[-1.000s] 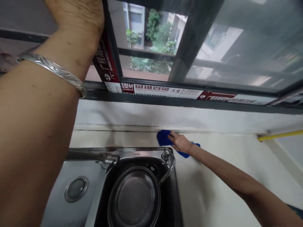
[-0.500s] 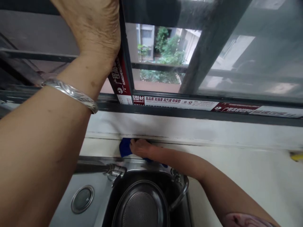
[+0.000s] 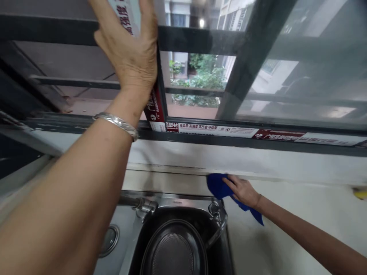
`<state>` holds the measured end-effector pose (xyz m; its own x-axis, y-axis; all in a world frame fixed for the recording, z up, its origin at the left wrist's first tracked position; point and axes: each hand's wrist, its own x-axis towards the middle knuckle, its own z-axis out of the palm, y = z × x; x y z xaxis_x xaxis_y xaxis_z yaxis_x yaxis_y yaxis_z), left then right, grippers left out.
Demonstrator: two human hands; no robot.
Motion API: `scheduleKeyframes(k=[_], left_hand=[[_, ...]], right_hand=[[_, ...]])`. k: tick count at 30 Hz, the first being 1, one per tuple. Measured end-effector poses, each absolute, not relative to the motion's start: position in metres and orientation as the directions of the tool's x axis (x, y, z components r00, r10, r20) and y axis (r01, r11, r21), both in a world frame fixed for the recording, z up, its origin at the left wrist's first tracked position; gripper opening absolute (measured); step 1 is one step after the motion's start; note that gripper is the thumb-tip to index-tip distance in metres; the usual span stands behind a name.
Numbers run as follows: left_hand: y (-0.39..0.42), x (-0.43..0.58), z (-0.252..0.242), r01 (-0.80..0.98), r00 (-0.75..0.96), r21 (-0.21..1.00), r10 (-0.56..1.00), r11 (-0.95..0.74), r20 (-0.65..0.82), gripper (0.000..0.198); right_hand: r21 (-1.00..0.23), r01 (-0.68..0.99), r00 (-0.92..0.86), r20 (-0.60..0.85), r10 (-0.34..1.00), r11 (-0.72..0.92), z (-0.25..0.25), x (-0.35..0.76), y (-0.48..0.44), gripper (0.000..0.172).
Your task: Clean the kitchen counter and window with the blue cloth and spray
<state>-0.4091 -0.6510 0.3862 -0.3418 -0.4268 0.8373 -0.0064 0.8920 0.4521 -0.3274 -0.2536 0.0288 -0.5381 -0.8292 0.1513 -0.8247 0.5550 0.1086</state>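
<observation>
My left hand [image 3: 132, 49], with a silver bangle [image 3: 117, 124] at the wrist, is raised against the upright edge of the sliding window frame [image 3: 156, 109]. Its fingers are spread along the frame, and their tips lie beyond the top of the picture. Printed film shows between them. My right hand [image 3: 243, 191] is closed on a blue cloth [image 3: 219, 185], pressing it on the white counter [image 3: 177, 181] behind the sink's right corner. Part of the cloth trails out below the hand.
A steel sink [image 3: 183, 200] lies below, with a dark frying pan [image 3: 173, 248] in its right basin. A faucet [image 3: 146, 206] stands at the divider, and a curved metal tube [image 3: 219, 229] at the right corner. Something yellow [image 3: 359, 193] sits at the far right.
My right hand has moved right along the counter with the blue cloth. The view has shifted, and more of my left hand on the window frame now shows.
</observation>
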Motion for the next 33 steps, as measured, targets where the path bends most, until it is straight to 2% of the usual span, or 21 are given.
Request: scheduleKeyframes(k=[3, 6, 9, 13, 19, 22, 24, 26, 28, 30, 32, 33], left_hand=[[-0.642, -0.402, 0.385, 0.020, -0.312, 0.500, -0.470, 0.866, 0.826, 0.114], [-0.645, -0.402, 0.383, 0.063, -0.277, 0.508, -0.474, 0.859, 0.836, 0.102], [-0.646, -0.401, 0.381, 0.047, -0.262, 0.552, -0.523, 0.832, 0.811, 0.089], [-0.642, -0.396, 0.381, 0.057, -0.338, 0.467, -0.423, 0.882, 0.841, 0.098], [-0.645, -0.393, 0.380, 0.136, -0.333, 0.449, -0.386, 0.883, 0.860, 0.091], [-0.648, -0.392, 0.381, 0.168, -0.370, 0.405, -0.324, 0.899, 0.871, 0.095], [-0.649, -0.391, 0.382, 0.192, -0.371, 0.387, -0.298, 0.902, 0.879, 0.094], [-0.649, -0.392, 0.382, 0.219, -0.348, 0.398, -0.310, 0.891, 0.885, 0.086], [-0.648, -0.394, 0.381, 0.208, -0.326, 0.471, -0.393, 0.857, 0.860, 0.080], [-0.646, -0.395, 0.379, 0.190, -0.309, 0.552, -0.484, 0.812, 0.819, 0.086], [-0.644, -0.393, 0.379, 0.237, -0.311, 0.576, -0.500, 0.783, 0.808, 0.088], [-0.643, -0.391, 0.379, 0.276, -0.321, 0.569, -0.484, 0.774, 0.814, 0.084]], right_hand=[[0.232, -0.848, -0.419, 0.253, -0.872, 0.476, 0.039, -0.338, -0.270, 0.052], [0.314, -0.829, -0.445, 0.135, -0.886, 0.464, 0.045, -0.348, -0.324, 0.047], [0.335, -0.838, -0.455, 0.007, -0.891, 0.431, 0.049, -0.350, -0.382, 0.045], [0.349, -0.869, -0.380, -0.020, -0.925, 0.349, 0.063, -0.344, -0.448, 0.042], [0.373, -0.895, -0.214, 0.122, -0.969, 0.245, 0.111, -0.340, -0.570, 0.036], [0.346, -0.907, -0.171, 0.221, -0.960, 0.241, 0.135, -0.342, -0.616, 0.035], [0.342, -0.905, -0.165, 0.265, -0.950, 0.253, 0.139, -0.344, -0.619, 0.035], [0.356, -0.897, -0.178, 0.246, -0.953, 0.260, 0.132, -0.347, -0.597, 0.037], [0.368, -0.894, -0.210, 0.157, -0.965, 0.255, 0.118, -0.350, -0.554, 0.039], [0.351, -0.898, -0.268, 0.040, -0.963, 0.264, 0.104, -0.353, -0.501, 0.040], [0.317, -0.888, -0.364, -0.048, -0.930, 0.332, 0.094, -0.354, -0.450, 0.037], [0.305, -0.876, -0.410, -0.063, -0.910, 0.373, 0.090, -0.353, -0.426, 0.036]])
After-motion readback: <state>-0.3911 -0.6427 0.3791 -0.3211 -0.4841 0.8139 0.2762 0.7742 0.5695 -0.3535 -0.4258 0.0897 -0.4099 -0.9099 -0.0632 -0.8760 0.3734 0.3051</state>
